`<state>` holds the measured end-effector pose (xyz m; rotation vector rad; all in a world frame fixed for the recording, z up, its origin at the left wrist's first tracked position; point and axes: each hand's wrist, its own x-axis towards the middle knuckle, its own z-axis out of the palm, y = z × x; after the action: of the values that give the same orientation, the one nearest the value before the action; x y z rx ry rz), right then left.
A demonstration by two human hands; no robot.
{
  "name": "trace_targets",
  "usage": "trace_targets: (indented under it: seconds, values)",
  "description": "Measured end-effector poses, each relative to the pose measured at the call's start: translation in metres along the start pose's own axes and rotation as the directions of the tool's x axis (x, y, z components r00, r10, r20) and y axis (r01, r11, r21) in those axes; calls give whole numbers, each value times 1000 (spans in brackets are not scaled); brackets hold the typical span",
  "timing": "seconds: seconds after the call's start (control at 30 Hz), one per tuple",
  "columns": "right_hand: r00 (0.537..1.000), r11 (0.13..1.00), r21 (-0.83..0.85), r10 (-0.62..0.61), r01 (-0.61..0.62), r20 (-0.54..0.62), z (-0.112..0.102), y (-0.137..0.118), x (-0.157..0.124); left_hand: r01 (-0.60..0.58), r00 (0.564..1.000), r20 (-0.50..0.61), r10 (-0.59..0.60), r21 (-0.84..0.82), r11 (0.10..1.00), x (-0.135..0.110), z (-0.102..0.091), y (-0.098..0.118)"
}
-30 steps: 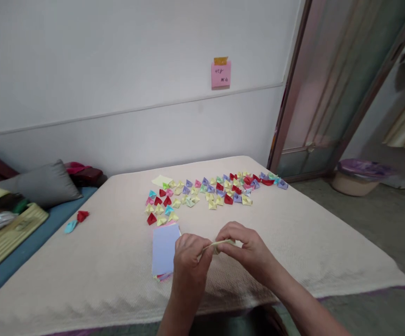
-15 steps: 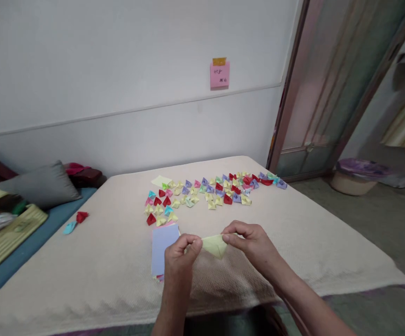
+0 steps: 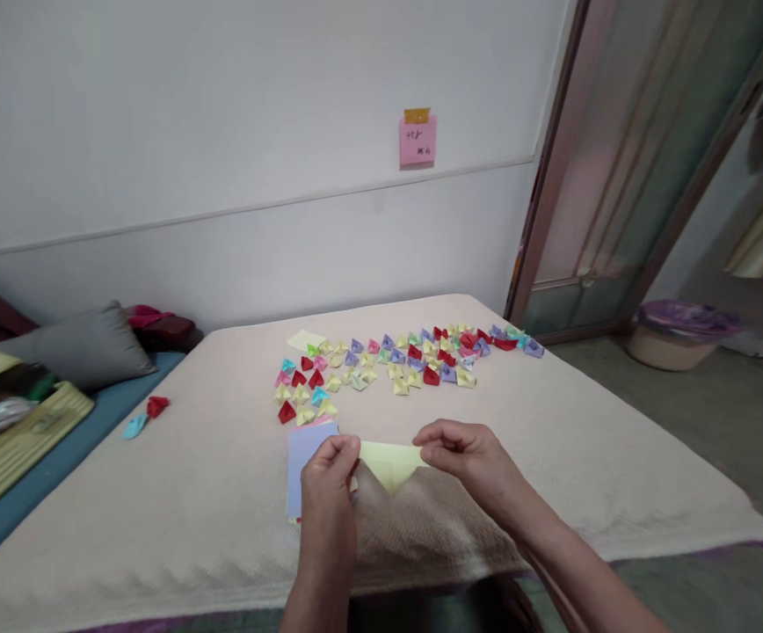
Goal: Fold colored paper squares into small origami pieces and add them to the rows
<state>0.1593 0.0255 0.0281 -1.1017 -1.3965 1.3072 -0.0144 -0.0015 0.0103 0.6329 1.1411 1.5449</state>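
Two ends of a folded yellow paper [image 3: 389, 463] are pinched by the left hand [image 3: 327, 479] and the right hand [image 3: 470, 453], near a paper pile [image 3: 300, 470].

The pale yellow, pointed folded paper [image 3: 389, 464] looks matt and crisply creased, as do the small multicoloured folded paper pieces [image 3: 431, 376]; the rectangular violet-topped paper stack [image 3: 301, 466] looks smooth and matt. Beneath them, the cream cloth cover [image 3: 210, 492] has a rough, nubbly weave. The plain white wall [image 3: 223, 132] is smooth, the plump grey cushion [image 3: 91, 347] soft matt cloth, the crumpled purple bin liner [image 3: 688, 318] slightly shiny plastic.
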Motion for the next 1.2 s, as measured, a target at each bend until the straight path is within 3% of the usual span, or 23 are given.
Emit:
trace_targets:
  seconds: [0.13, 0.23, 0.4, 0.63, 0.73, 0.83, 0.9, 1.0, 1.1, 1.2]
  values:
    - [995, 997, -21, -71, 69, -72, 5, 3, 0, 52, 990, 138, -36, -115, 992, -7, 13, -2]
    - [993, 996, -30, -91, 89, -79, 6, 5, 0, 64, 992, 117, -50, -119, 991, -10, 21, -4]
    - [994, 995, -15, -101, 101, -28, 0, 3, 0, 46, 992, 122, -27, -158, 986, -11, 20, -1]
    - [945, 950, -58, -295, 306, 141, 0, 3, -2, 230, 954, 234, -186, -177, 957, -15, 14, 2]
    - [946, 955, -55, -277, 290, 170, 3, 1, -4, 320, 921, 285, -265, -168, 932, -17, 16, 1]
    - [958, 964, -50, -253, 262, 137, 4, 0, -4, 336, 909, 298, -290, -116, 935, -15, 15, -2]
    - [972, 974, -41, -218, 222, 82, 4, 0, -3, 260, 946, 211, -247, -32, 965, -11, 14, -4]
    - [989, 989, -16, -150, 150, -15, 5, 1, 0, 26, 1000, -2, -26, 139, 990, -7, 12, -4]
    - [995, 995, 43, -92, 94, -38, 9, 2, 1, -165, 978, -73, 195, 296, 941, -9, 11, -2]
    - [996, 992, 97, -70, 75, -47, 13, 5, -1, -340, 922, -17, 387, 444, 829, -15, 10, -2]
